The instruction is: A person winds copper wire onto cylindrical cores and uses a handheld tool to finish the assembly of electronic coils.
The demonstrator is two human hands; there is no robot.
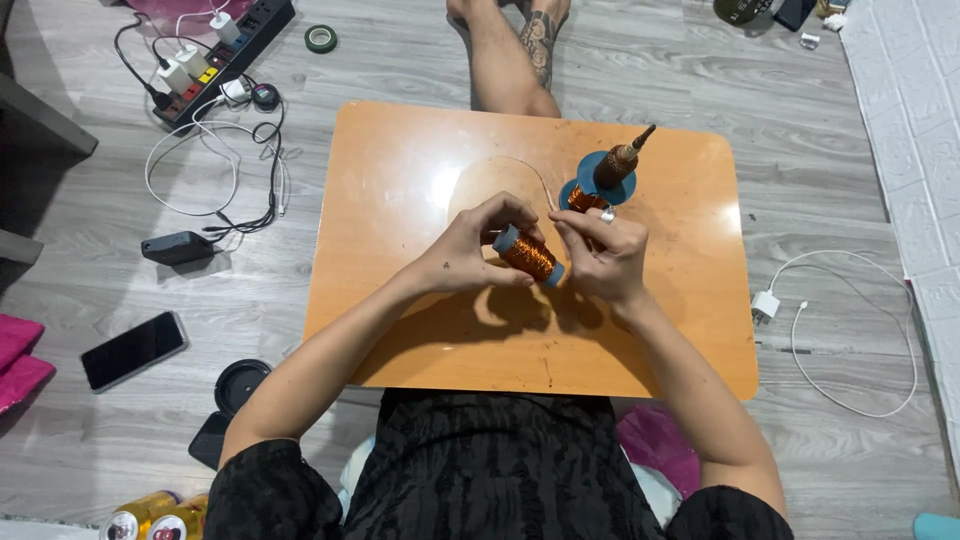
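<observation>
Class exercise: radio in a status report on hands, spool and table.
Left hand and right hand both gripping the copper-wire spool above the table. Second spool just behind the right hand.

Both your forearms reach forward from the near edge of the table (400,180) and meet above its middle. Your left hand (470,250) is curled, wrist bent slightly inward, with the thumb below and the fingers (515,212) arched over the top, pinching closed on the spool (528,255). Your right hand (605,255) sits just beside it, fingers folded in toward the left hand, fingertips closed on the spool's right end. A ring (607,213) shows on one right finger. Both elbows are bent outward, sleeves ending above them.
</observation>
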